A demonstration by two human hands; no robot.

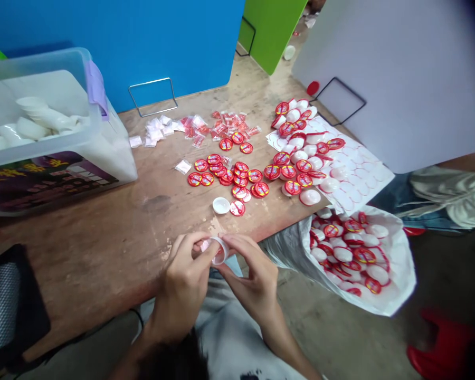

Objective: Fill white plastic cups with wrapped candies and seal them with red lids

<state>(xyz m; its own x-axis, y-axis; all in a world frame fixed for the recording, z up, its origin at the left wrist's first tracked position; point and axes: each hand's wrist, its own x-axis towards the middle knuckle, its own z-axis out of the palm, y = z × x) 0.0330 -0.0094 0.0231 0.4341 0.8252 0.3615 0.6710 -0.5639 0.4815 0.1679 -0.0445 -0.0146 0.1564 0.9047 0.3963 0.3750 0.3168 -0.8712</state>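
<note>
White plastic cup (218,250) sits pinched between your two hands, just past the front edge of the bench (83,253) and above your lap. Its long axis runs roughly across your body, tilted a little, with the round rim turned mostly toward your right hand. Your left hand (181,287) is curled, its fingers closed on the cup's left side. Your right hand (253,279) comes in from the other side, fingertips pressed against the rim. A small pale scrap shows at the cup's left end; it is too small to identify.

Nearest on the bench, a white cap (221,205) lies just beside a red round label (237,208). Beyond them, more red labels (229,174) lie scattered, with clear sachets (156,129) and red-tinted sachets (224,124) farther back. To your left stands a clear plastic tub (114,153) holding stacked white cups (35,119). To your right, white domes with red labels (301,158) crowd a white sheet (360,179), and more fill a white sack (399,269) hanging off the bench's edge. A red stool (443,343) stands on the floor beyond it.
</note>
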